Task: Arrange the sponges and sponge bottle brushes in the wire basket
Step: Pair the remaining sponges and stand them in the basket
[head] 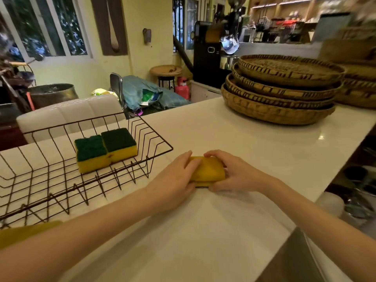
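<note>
Head view — yellow sponge (207, 169) pressed between both hands' grip

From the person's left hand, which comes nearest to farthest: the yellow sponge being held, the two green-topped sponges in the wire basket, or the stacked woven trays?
1. Yellow sponge: touching the left hand.
2. Green-topped sponges: left, inside the wire basket.
3. Stacked woven trays: far right, back of the counter.
</note>
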The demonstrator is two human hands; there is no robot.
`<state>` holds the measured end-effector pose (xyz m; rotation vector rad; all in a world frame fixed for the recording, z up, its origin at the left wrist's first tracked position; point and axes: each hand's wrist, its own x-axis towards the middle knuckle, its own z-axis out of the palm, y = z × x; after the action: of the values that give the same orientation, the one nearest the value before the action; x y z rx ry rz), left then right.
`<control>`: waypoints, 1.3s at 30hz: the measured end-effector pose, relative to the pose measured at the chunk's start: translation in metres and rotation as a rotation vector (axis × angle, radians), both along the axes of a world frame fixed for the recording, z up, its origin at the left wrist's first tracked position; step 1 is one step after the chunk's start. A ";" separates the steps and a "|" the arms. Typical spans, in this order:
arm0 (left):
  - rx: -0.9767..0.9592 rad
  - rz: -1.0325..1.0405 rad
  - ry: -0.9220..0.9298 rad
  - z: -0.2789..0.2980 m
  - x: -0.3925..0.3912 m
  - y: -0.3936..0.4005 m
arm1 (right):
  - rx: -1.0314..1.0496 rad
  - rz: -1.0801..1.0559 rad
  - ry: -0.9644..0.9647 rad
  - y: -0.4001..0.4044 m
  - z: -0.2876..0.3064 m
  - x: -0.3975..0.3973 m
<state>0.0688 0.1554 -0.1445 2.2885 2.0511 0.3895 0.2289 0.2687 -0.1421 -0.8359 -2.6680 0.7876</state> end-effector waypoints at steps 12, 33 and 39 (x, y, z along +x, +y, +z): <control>0.131 0.108 -0.591 0.015 0.003 -0.031 | -0.301 -0.063 0.482 -0.031 0.029 -0.014; -0.199 0.476 -0.790 0.023 -0.027 -0.083 | -0.197 -0.064 -0.092 -0.096 0.028 -0.077; -0.188 0.433 -0.504 0.018 -0.036 -0.092 | -0.215 -0.012 -0.140 -0.103 0.027 -0.085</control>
<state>0.0331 0.0633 -0.1264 1.4379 2.1668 0.6739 0.1436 0.1660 -0.1155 -0.9910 -2.7296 1.0649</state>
